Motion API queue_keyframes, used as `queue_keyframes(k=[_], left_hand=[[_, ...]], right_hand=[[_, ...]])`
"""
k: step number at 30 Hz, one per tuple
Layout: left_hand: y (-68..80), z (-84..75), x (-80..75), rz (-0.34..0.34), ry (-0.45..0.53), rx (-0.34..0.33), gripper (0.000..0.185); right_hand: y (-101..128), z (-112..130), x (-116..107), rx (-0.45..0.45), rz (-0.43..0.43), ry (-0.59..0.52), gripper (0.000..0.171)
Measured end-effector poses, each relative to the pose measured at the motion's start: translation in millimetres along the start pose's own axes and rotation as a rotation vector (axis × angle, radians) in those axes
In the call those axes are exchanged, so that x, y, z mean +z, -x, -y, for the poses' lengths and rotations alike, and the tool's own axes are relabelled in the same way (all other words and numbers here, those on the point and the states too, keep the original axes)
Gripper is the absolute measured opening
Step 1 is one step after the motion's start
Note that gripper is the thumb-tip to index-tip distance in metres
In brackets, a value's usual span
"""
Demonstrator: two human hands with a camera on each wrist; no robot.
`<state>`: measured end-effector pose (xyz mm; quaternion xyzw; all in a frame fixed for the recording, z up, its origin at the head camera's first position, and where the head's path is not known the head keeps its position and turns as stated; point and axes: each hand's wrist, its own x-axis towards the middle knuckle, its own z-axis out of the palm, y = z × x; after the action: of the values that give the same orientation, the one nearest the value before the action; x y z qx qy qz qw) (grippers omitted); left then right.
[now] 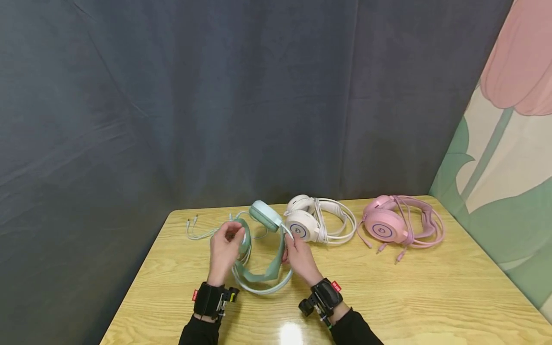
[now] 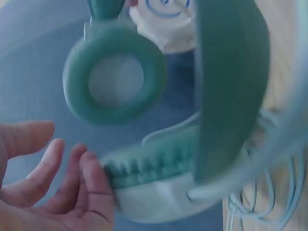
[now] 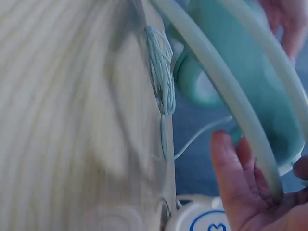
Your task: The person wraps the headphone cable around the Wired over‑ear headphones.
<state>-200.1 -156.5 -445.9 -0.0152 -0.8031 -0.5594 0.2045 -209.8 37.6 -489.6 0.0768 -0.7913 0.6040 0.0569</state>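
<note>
A mint-green pair of headphones [image 1: 258, 277] is held over the table, its headband toward the person and its ear cups at the far side. My right hand [image 1: 300, 256] grips the headband tube near the right ear cup [image 1: 265, 215]. In the right wrist view, the fingers [image 3: 227, 166] curve about that tube. My left hand [image 1: 226, 247] is at the left ear cup [image 2: 154, 166], fingers bent loosely beside its edge and thumb held apart. Whether those fingertips touch the cup is hard to tell. A bundled mint cable [image 3: 161, 72] hangs from the headphones.
White headphones [image 1: 304, 225] with a wound cable lie just behind my right hand. Pink headphones [image 1: 385, 227] lie farther right, their plugs toward the front. Mint cable plugs [image 1: 191, 223] lie at the table's back left. A dark curtain [image 1: 258, 105] hangs behind the wooden table [image 1: 409, 302].
</note>
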Motion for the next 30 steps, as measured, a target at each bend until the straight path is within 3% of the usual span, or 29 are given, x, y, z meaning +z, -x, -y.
queue_keyframes(k=[3,6,9,13,18,22,25,30], left_hand=[[-5.4,3.6,-9.1,-0.123,-0.053,0.02,0.014],[-9.0,10.4,-13.4,-0.14,-0.079,0.008,0.026],[-11.5,17.8,-14.7,-0.055,-0.037,-0.054,0.049],[-13.9,24.5,-13.5,0.159,0.115,-0.17,0.076],[-12.9,26.4,-8.7,0.33,0.257,-0.231,0.087],[-8.5,24.7,-2.5,0.365,0.378,-0.244,0.082],[-4.5,21.7,2.8,0.342,0.459,-0.244,0.076],[-1.0,16.9,10.8,0.258,0.578,-0.252,0.069]], right_hand=[[-4,1,-7,0.007,-0.038,-0.001,0.033],[-7,3,-15,0.032,-0.044,-0.088,0.034],[-10,4,-24,0.057,-0.042,-0.165,0.036],[-13,4,-36,0.073,-0.012,-0.221,0.038],[-14,4,-47,0.084,0.068,-0.238,0.037],[-13,5,-52,0.062,0.103,-0.221,0.039],[-12,4,-54,0.044,0.07,-0.218,0.044],[-11,8,-56,0.114,0.029,-0.276,0.052]])
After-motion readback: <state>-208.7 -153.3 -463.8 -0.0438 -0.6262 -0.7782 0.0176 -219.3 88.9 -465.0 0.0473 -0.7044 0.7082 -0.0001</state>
